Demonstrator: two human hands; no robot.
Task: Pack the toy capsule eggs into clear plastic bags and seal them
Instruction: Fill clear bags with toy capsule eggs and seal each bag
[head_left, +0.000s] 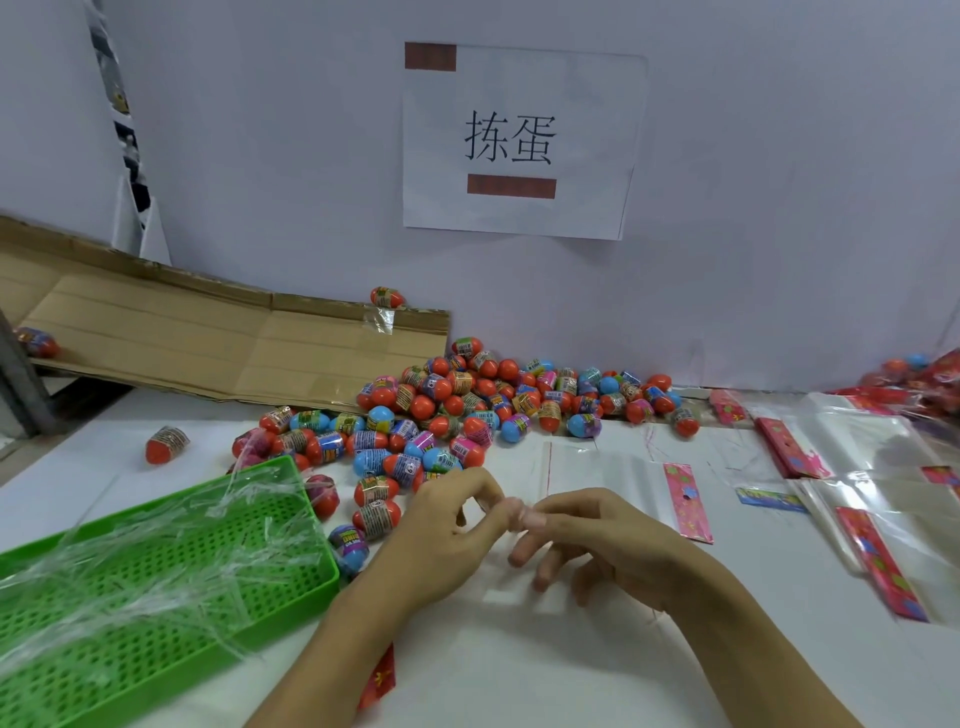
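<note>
A big heap of toy capsule eggs (467, 405), mostly red and blue, lies on the white table against the back wall. My left hand (447, 530) and my right hand (597, 535) meet fingertip to fingertip at the table's middle. Together they pinch the thin edge of a clear plastic bag (498, 592) that lies flat under them. What is pinched is blurred. The bag's red header card (378, 678) shows beside my left forearm. Another clear bag with a pink header (685, 501) lies just behind my hands.
A green perforated basket (291, 592) holding several clear plastic strips sits at the front left. Flattened cardboard (208, 338) leans at the back left. A stack of clear bags with red headers (862, 488) fills the right side. One stray egg (166, 444) lies at the left.
</note>
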